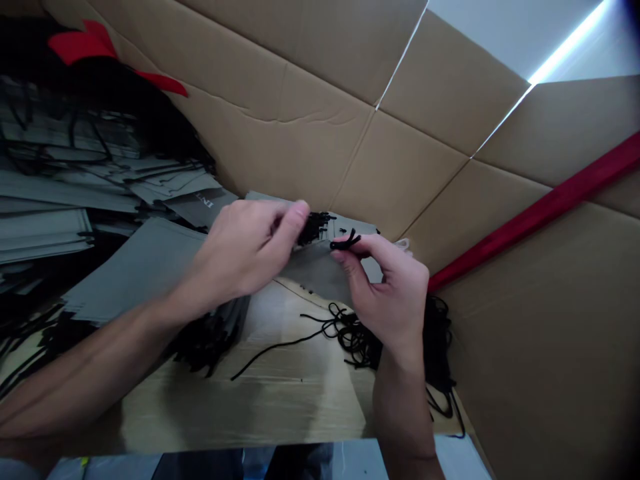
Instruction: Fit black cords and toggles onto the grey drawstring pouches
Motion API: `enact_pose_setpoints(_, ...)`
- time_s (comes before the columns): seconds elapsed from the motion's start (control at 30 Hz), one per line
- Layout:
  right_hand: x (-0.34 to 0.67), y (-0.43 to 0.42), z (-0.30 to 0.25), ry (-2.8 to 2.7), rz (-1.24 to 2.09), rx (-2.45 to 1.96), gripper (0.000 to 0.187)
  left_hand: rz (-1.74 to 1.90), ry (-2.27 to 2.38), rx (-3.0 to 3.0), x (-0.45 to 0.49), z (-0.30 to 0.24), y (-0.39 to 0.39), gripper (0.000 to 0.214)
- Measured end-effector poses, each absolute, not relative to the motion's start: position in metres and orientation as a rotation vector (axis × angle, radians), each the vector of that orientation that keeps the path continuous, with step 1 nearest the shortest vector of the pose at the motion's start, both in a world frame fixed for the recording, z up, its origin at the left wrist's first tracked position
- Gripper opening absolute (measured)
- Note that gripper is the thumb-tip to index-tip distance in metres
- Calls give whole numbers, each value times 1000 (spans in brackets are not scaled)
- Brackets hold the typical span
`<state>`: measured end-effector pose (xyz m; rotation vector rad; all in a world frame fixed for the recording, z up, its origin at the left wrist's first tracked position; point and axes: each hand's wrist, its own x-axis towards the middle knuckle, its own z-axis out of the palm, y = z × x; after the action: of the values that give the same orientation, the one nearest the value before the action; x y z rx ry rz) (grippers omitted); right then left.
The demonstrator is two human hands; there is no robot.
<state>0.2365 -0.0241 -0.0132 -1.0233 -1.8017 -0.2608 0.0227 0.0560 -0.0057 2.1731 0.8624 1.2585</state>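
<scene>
My left hand has its fingers closed on the top edge of a flat grey paper bag, beside a bunch of black cord at the bag's rim. Just to the right, my right hand pinches the knotted end of a black cord between thumb and forefinger. Both hands sit close together above a cardboard-covered surface. A tangle of loose black cords lies below my right hand, partly hidden by the wrist.
Piles of flat grey bags with black handles fill the left side. Cardboard sheets wall the back and right, crossed by a red strip. A red object lies at the top left.
</scene>
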Motion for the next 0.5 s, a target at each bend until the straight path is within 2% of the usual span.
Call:
enact_pose_setpoints(0.07,241,-26,-11,-1782,-162,-1070,9,1258,682,2191,23,-3,47,26)
enact_pose_setpoints(0.17,244,-29,-8,-1785,-34,-1099,6,1148,446,2044,26,-3,39,22)
enact_pose_setpoints(0.33,242,-34,-5,-1827,-18,-1090,12,1173,382,1926,30,-6,38,9)
enact_pose_setpoints(0.5,239,-38,-7,-1839,7,-1050,10,1222,373,1859,32,-3,34,5)
